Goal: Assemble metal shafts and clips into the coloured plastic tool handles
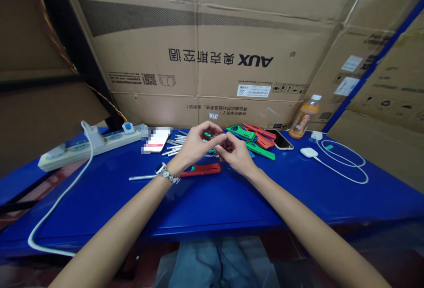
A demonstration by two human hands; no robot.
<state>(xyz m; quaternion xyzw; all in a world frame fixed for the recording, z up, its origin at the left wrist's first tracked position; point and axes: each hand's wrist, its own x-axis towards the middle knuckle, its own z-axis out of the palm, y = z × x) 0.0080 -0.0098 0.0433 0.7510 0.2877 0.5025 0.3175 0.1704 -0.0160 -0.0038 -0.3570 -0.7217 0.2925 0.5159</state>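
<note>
My left hand (200, 143) and my right hand (237, 152) meet fingertip to fingertip above the blue table (212, 204). The fingers of both are pinched; whatever small piece lies between them is hidden. Just below my left hand rests a red long-nosed lighter (205, 169), its metal tube pointing left. Behind that hand is a bunch of silver metal tubes (172, 150). Beyond my right hand lies a pile of green plastic lighter casings (261, 150) and red ones (265, 140). Small green parts (208, 135) show partly between my hands.
A phone (283, 140) and an orange drink bottle (303, 118) are at the back right, near a white charger with a coiled cable (308, 152). At left sits a power strip (96, 144), beside a blurred-out white screen (157, 140). Cardboard (198, 23) walls the back.
</note>
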